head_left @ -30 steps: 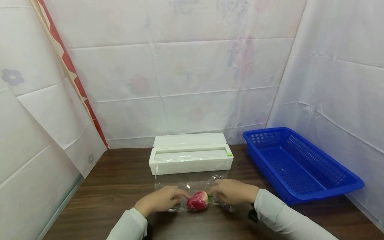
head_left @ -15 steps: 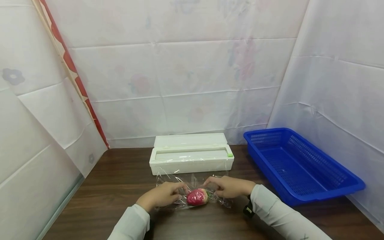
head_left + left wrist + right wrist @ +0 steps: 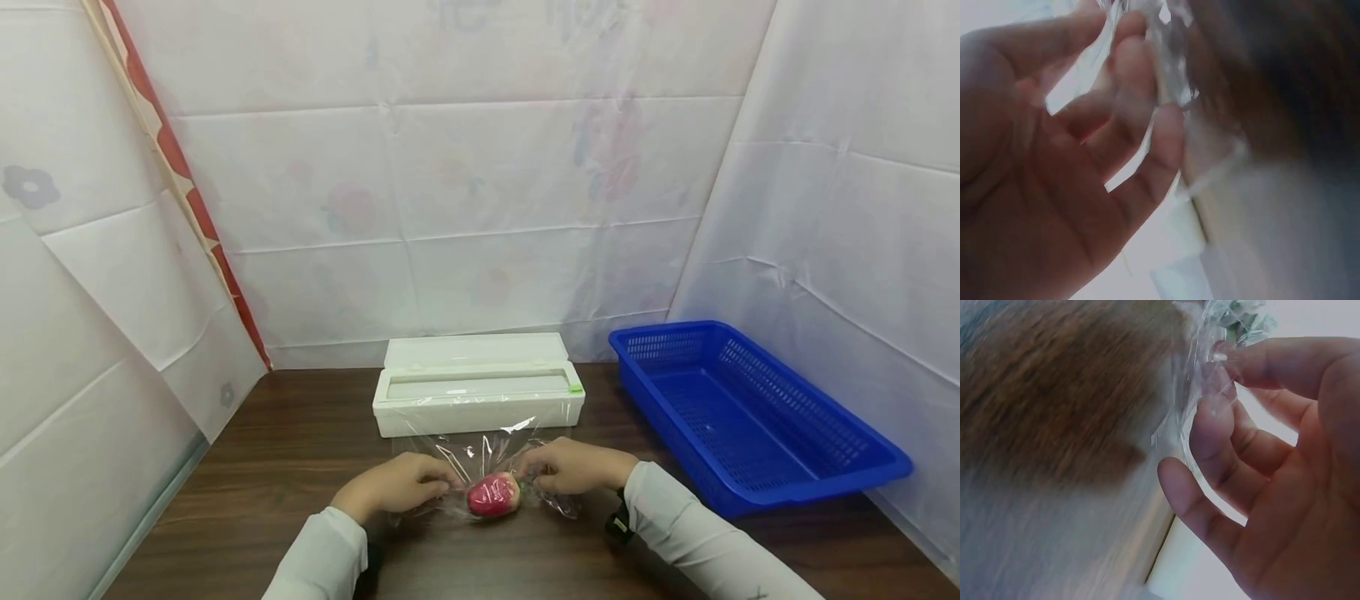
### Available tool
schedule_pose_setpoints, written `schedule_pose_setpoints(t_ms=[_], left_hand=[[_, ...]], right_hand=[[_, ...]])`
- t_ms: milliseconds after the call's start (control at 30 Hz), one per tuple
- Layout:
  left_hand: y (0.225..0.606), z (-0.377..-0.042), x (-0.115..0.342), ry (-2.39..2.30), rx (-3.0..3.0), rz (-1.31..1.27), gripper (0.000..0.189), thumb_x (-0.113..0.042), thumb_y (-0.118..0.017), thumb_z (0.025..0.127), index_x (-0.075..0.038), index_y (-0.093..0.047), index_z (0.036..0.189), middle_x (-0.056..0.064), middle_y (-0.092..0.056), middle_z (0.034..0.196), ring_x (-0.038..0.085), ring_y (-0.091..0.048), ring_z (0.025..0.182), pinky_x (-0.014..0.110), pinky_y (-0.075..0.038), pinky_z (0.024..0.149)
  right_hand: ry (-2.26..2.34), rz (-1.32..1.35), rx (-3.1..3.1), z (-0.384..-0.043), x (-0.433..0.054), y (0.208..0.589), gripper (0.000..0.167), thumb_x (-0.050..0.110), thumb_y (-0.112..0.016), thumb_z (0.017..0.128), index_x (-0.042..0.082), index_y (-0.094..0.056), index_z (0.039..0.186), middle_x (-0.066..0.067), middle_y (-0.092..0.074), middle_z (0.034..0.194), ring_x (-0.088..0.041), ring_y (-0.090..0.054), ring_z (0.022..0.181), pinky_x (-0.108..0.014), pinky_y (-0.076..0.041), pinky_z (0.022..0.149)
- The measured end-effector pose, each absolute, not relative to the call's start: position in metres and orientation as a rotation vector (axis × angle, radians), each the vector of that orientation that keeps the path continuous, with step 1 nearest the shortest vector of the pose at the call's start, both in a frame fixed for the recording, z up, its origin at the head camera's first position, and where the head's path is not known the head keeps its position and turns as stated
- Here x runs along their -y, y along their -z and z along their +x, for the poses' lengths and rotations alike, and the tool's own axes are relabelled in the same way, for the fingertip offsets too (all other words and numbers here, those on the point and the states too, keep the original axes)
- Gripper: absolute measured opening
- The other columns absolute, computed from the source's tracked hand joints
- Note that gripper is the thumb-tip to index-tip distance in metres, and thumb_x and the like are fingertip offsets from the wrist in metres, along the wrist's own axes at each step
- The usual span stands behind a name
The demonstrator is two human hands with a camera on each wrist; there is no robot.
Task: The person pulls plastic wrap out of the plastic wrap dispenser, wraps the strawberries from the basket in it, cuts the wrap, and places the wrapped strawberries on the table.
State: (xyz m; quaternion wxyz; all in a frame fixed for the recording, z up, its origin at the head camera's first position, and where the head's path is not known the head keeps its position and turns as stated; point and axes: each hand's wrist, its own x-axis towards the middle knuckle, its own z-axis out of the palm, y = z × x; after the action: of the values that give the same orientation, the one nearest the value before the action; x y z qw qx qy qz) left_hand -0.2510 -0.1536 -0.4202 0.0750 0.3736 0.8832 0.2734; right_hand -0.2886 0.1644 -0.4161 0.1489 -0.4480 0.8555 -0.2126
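Observation:
A red fruit (image 3: 492,496) with a pale right end and a bit of green lies on its side on the table, under clear plastic wrap (image 3: 483,450). The wrap spreads behind it towards the white dispenser box (image 3: 480,415) and gathers in creases around it. Left of the fruit, my left hand (image 3: 397,483) pinches the wrap between thumb and fingertips. My right hand (image 3: 581,467) pinches it on the other side, close to the pale end. In the right wrist view, crinkled wrap (image 3: 1210,350) runs between thumb and fingers, with green stem (image 3: 1241,326) just beyond.
The dispenser's lid (image 3: 476,350) stands raised at the back, and a green slider (image 3: 575,388) sits at its right end. A blue perforated basket (image 3: 750,417) is on the right of the brown table (image 3: 285,467). White printed sheets (image 3: 480,208) enclose the sides and back.
The right hand has moved left and slightly away from me, towards the fruit's pale end. The wrap has drawn into creases fanning out behind the fruit, which has shifted slightly away from me.

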Motion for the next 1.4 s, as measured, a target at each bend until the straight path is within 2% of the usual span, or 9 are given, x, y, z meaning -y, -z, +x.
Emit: schedule_pose_setpoints(t_ms=[100,300,467,667,767,900,1000,1100,1400], left_hand=[[0.414,-0.249,0.16,-0.828,-2.671,1.071,0.018,-0.011,-0.059,0.1,-0.015,-0.074,0.11,-0.003,-0.071,0.108,0.01,-0.062,0.099,0.04,-0.052,0.089],[0.403,-0.237,0.146,-0.895,-2.827,1.065,0.019,-0.012,-0.064,0.098,-0.007,-0.068,0.116,0.003,-0.067,0.108,0.019,-0.064,0.1,0.041,-0.053,0.087],[0.402,-0.223,0.111,-0.931,-2.916,1.052,0.032,-0.018,-0.078,0.087,-0.006,-0.067,0.115,0.006,-0.068,0.107,0.021,-0.066,0.098,0.038,-0.055,0.084],[0.413,-0.217,0.085,-0.841,-3.05,0.971,0.04,-0.028,-0.087,0.077,-0.012,-0.068,0.108,-0.002,-0.066,0.098,0.013,-0.063,0.088,0.035,-0.053,0.076],[0.419,-0.217,0.08,-0.817,-3.074,0.95,0.043,-0.031,-0.089,0.075,-0.014,-0.068,0.108,-0.005,-0.063,0.096,0.009,-0.061,0.085,0.033,-0.053,0.074],[0.423,-0.219,0.077,-0.821,-3.068,0.955,0.044,-0.029,-0.091,0.072,-0.014,-0.068,0.108,-0.006,-0.062,0.096,0.008,-0.06,0.085,0.032,-0.053,0.075],[0.424,-0.221,0.077,-0.841,-3.048,0.967,0.043,-0.026,-0.091,0.072,-0.014,-0.068,0.106,-0.006,-0.06,0.094,0.008,-0.059,0.083,0.03,-0.053,0.074],[0.423,-0.223,0.078,-0.853,-3.036,0.974,0.042,-0.024,-0.091,0.072,-0.014,-0.068,0.105,-0.006,-0.059,0.093,0.007,-0.058,0.081,0.029,-0.053,0.072],[0.422,-0.224,0.08,-0.862,-2.998,0.972,0.04,-0.024,-0.09,0.073,-0.013,-0.069,0.105,-0.003,-0.062,0.098,0.011,-0.061,0.087,0.031,-0.053,0.077]], right_hand=[[0.627,-1.267,-2.487,-0.289,-0.167,0.418,0.021,0.005,-0.061,0.094,0.016,-0.071,0.109,0.011,-0.066,0.094,0.001,-0.056,0.074,-0.022,-0.051,0.07],[0.681,-1.226,-2.488,-0.291,-0.172,0.421,0.017,0.014,-0.056,0.102,0.018,-0.072,0.103,0.018,-0.062,0.086,0.002,-0.056,0.075,-0.022,-0.051,0.071],[0.743,-1.194,-2.462,-0.292,-0.177,0.423,0.02,0.017,-0.053,0.104,0.021,-0.073,0.105,0.016,-0.064,0.082,0.0,-0.059,0.074,-0.024,-0.052,0.07],[0.785,-1.167,-2.45,-0.289,-0.181,0.421,0.019,0.027,-0.054,0.105,0.02,-0.072,0.107,0.012,-0.065,0.081,-0.001,-0.06,0.073,-0.025,-0.052,0.07],[0.748,-1.137,-2.475,-0.286,-0.184,0.419,0.021,0.04,-0.062,0.1,0.022,-0.071,0.105,0.013,-0.064,0.078,-0.001,-0.059,0.069,-0.024,-0.051,0.065],[0.665,-1.12,-2.47,-0.282,-0.188,0.417,0.026,0.046,-0.078,0.085,0.023,-0.07,0.093,0.016,-0.06,0.073,0.0,-0.056,0.064,-0.023,-0.049,0.059],[0.654,-1.15,-2.45,-0.279,-0.191,0.416,0.027,0.04,-0.085,0.078,0.022,-0.067,0.085,0.015,-0.058,0.074,0.001,-0.054,0.067,-0.022,-0.048,0.061],[0.697,-1.202,-2.456,-0.279,-0.196,0.416,0.024,0.029,-0.085,0.078,0.022,-0.063,0.083,0.015,-0.058,0.079,0.0,-0.053,0.072,-0.022,-0.048,0.064],[0.956,-1.247,-2.427,-0.279,-0.21,0.413,0.015,0.002,-0.064,0.087,0.015,-0.061,0.093,0.009,-0.064,0.086,-0.005,-0.06,0.081,-0.027,-0.053,0.075]])
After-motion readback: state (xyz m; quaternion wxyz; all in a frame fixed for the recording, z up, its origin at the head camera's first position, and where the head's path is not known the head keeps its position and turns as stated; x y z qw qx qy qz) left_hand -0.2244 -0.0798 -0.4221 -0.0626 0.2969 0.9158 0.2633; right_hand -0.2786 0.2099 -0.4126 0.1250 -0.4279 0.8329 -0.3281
